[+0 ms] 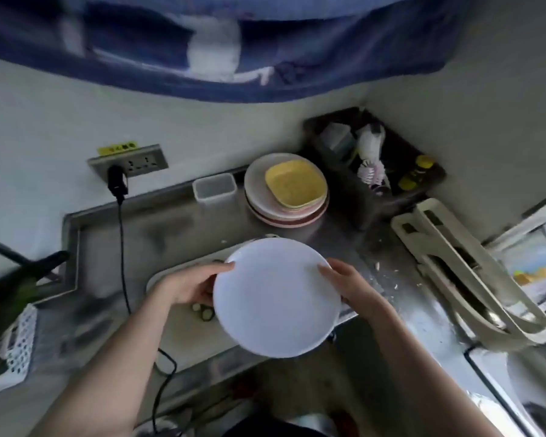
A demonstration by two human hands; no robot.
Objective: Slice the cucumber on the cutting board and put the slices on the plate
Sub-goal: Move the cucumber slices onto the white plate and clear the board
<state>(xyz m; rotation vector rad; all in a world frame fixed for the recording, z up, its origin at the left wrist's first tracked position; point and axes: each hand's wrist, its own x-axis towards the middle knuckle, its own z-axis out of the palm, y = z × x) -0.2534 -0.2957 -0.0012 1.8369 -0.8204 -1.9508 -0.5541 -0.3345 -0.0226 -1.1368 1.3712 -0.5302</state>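
The white plate (276,299) is held up in the air, tilted towards the camera, and it hides most of the cutting board (183,329) beneath it. Its face is bare; no slices lie on it yet. The cucumber slices (202,311) show only as a few small green-rimmed rounds on the board, just off the plate's lower left edge and under the left hand; whether an uncut length of cucumber remains cannot be told, since the plate covers that part.

The left hand (189,285) grips the plate's left rim, thumb over the top edge and fingers curled behind. The right hand (344,283) holds the opposite rim the same way, fingers laid on the face near the edge. The slices lie nearer the left hand, below and to the left of the plate, so loading them probably calls for the plate to come down beside the board and one hand to let go.

The board rests on a stainless steel counter (145,234) with pale scraps scattered to the right. Behind stand a stack of plates (286,197) topped by a yellow dish, a clear container (215,187) just beside it, and a dark caddy (375,162) holding brushes in the corner. A wall socket (128,164) feeds a black cable running down the counter's front.
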